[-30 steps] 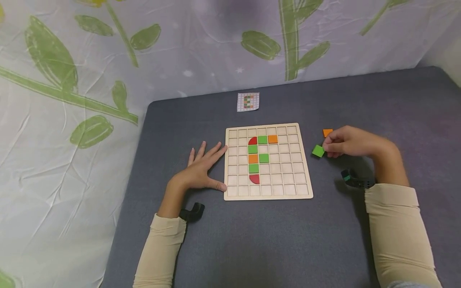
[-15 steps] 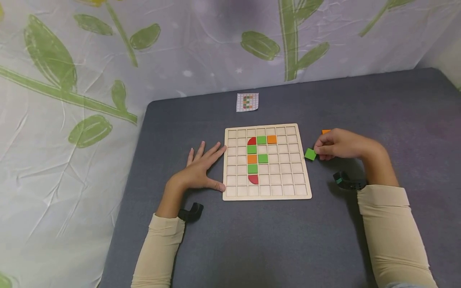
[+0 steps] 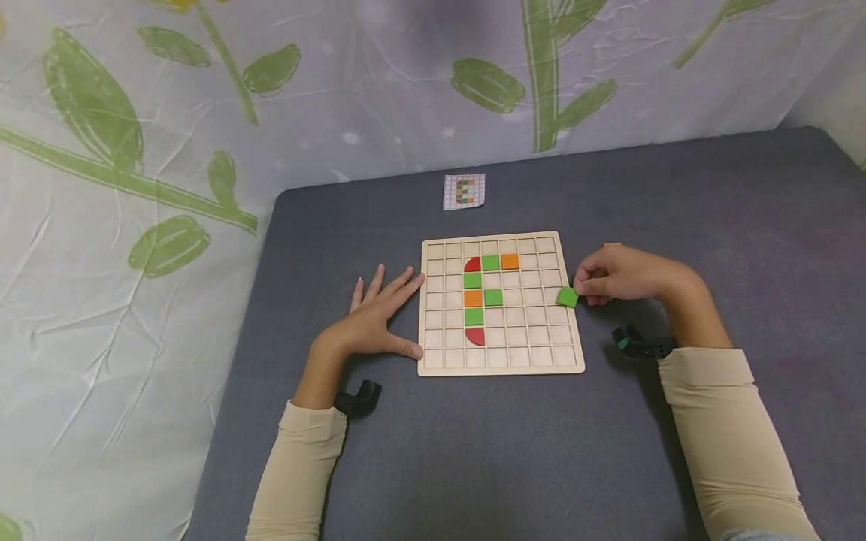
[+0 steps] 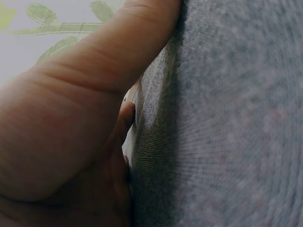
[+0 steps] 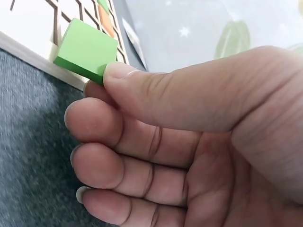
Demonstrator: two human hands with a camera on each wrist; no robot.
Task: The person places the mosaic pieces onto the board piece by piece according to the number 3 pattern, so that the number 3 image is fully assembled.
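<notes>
Between thumb and index finger, my right hand (image 3: 625, 273) pinches a green square tile (image 5: 87, 49) by one corner, over the right edge of the wooden grid board (image 3: 534, 359). The other fingers of that hand are curled below. My left hand (image 3: 368, 319) is spread flat on the table, its thumb and index fingertips at the board's left edge. Green squares (image 3: 493, 297), orange squares (image 3: 473, 298) and two red quarter-round tiles (image 3: 476, 336) lie in the board's cells, shaped roughly like a letter. In the left wrist view the thumb (image 4: 94, 71) fills much of the picture.
Behind the board lies a small paper card (image 3: 464, 192) printed with a coloured grid pattern. An orange tile (image 3: 612, 244) shows partly behind my right hand. The dark grey table (image 3: 433, 458) meets a leaf-printed cloth (image 3: 379, 90) at the back and left.
My right hand has moved left with the green tile, from beside the board to over its right edge. The orange tile is now mostly covered. My left hand stays put.
</notes>
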